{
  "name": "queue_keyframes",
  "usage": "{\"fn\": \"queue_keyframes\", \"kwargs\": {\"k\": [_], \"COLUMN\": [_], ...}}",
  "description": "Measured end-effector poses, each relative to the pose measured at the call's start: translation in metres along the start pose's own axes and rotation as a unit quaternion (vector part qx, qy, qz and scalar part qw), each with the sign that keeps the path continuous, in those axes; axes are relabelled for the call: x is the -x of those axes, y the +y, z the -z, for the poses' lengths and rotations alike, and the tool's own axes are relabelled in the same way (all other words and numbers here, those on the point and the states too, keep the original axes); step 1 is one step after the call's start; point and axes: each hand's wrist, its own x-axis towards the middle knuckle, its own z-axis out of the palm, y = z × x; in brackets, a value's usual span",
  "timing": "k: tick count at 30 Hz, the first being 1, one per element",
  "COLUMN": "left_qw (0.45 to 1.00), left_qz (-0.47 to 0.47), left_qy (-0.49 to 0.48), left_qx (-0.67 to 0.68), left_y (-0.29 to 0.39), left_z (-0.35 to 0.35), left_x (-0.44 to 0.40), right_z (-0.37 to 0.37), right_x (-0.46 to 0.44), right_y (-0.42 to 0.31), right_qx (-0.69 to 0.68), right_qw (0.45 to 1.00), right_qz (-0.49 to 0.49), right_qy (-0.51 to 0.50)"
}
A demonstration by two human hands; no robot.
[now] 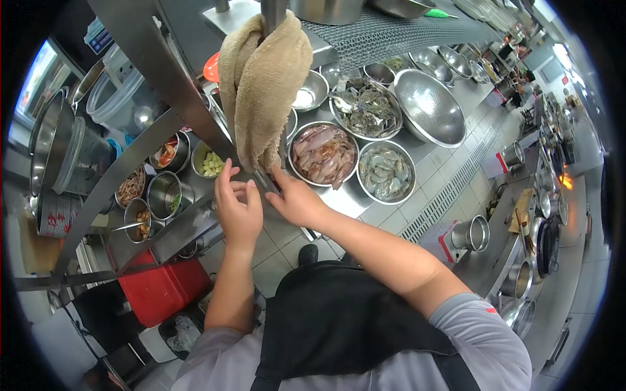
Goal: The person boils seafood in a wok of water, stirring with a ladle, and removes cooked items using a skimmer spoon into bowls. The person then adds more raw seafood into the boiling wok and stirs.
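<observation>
A tan towel (pixel 264 85) hangs bunched on a metal post in front of me. My left hand (pixel 238 205) is raised just below the towel's lower left side, fingers apart and slightly curled, holding nothing. My right hand (pixel 297 201) reaches to the towel's lower end, fingers stretched and apart; one fingertip seems to touch the cloth or the post behind it, though I cannot tell which. Close to the right hand stand a steel bowl of squid (pixel 323 154) and a bowl of shrimp (pixel 386 172). Left of my left hand is a small pot of chopped pale green vegetable (pixel 210 163).
Behind the squid sits a bowl of crabs (pixel 366 107), with a perforated colander (pixel 430 107) beside it. Slanted steel shelf bars (pixel 140 153) cross the left side. A red bin (pixel 163 287) stands below. At right runs a stove line with a flame (pixel 566 182).
</observation>
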Motion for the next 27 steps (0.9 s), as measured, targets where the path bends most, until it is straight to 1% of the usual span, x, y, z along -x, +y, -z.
{"fn": "queue_keyframes", "kwargs": {"k": [2, 3, 4, 5, 6, 7, 9, 11, 13, 14, 16, 17, 18, 19, 20, 21, 22, 23, 24, 25, 26, 27], "left_qw": [0.998, 0.998, 0.995, 0.991, 0.99, 0.989, 0.986, 0.983, 0.96, 0.961, 0.952, 0.952, 0.978, 0.989, 0.99, 0.985, 0.974, 0.974, 0.975, 0.976, 0.988, 0.988], "left_qz": [-0.056, -0.06, -0.092, -0.126, -0.123, -0.127, -0.163, -0.182, -0.265, -0.266, -0.267, -0.267, -0.204, -0.136, -0.133, -0.17, -0.205, -0.202, -0.192, -0.183, -0.131, -0.128], "left_qy": [-0.022, -0.028, -0.04, -0.051, -0.063, -0.067, -0.028, -0.018, 0.064, 0.063, 0.115, 0.116, 0.046, -0.024, -0.021, 0.035, 0.09, 0.092, 0.105, 0.119, 0.082, 0.087], "left_qx": [0.017, 0.018, 0.017, 0.016, 0.022, 0.024, 0.02, 0.007, -0.054, -0.053, -0.095, -0.095, -0.023, 0.049, 0.048, 0.008, -0.031, -0.034, -0.018, -0.002, 0.017, 0.016], "left_y": [0.005, 0.005, 0.003, 0.003, 0.007, 0.01, 0.016, 0.038, 0.06, 0.06, 0.054, 0.047, 0.037, 0.03, 0.025, 0.022, 0.021, 0.022, 0.028, 0.031, 0.026, 0.023], "left_z": [-0.003, -0.005, -0.008, -0.011, -0.011, -0.012, -0.015, -0.013, -0.02, -0.027, -0.039, -0.042, -0.043, -0.046, -0.052, -0.057, -0.061, -0.063, -0.065, -0.067, -0.073, -0.074], "left_x": [0.004, 0.006, 0.008, 0.009, 0.009, 0.006, 0.002, -0.013, -0.036, -0.048, -0.076, -0.088, -0.099, -0.108, -0.113, -0.116, -0.12, -0.125, -0.13, -0.134, -0.138, -0.136], "right_z": [0.006, 0.01, 0.017, 0.025, 0.035, 0.042, 0.053, 0.058, 0.059, 0.059, 0.058, 0.058, 0.057, 0.063, 0.074, 0.083, 0.09, 0.101, 0.117, 0.133, 0.146, 0.153], "right_x": [0.01, 0.015, 0.021, 0.027, 0.033, 0.04, 0.057, 0.071, 0.077, 0.079, 0.081, 0.082, 0.082, 0.08, 0.077, 0.072, 0.067, 0.061, 0.054, 0.052, 0.047, 0.041], "right_y": [0.007, 0.008, 0.008, 0.007, 0.005, 0.005, 0.008, 0.013, 0.013, 0.012, 0.01, 0.009, 0.007, -0.002, -0.014, -0.019, -0.014, -0.009, -0.021, -0.036, -0.043, -0.031], "right_qx": [0.008, 0.017, 0.016, 0.018, 0.02, 0.021, 0.032, 0.021, 0.011, 0.004, -0.004, 0.012, 0.028, 0.029, 0.031, 0.033, 0.05, 0.048, 0.027, 0.018, -0.006, -0.011], "right_qw": [1.0, 1.0, 1.0, 0.999, 0.995, 0.996, 0.99, 0.989, 0.988, 0.987, 0.986, 0.989, 0.991, 0.991, 0.989, 0.987, 0.992, 0.997, 0.998, 0.999, 0.999, 0.998], "right_qz": [0.005, 0.014, 0.012, -0.011, -0.035, -0.036, -0.069, -0.09, -0.108, -0.11, -0.112, -0.08, -0.047, -0.047, -0.059, -0.072, -0.045, 0.011, -0.018, -0.031, -0.038, -0.014], "right_qy": [0.0, -0.004, 0.003, -0.041, -0.086, -0.08, -0.12, -0.116, -0.114, -0.119, -0.125, -0.124, -0.123, -0.125, -0.134, -0.143, -0.109, -0.064, -0.048, -0.005, 0.017, 0.062]}}
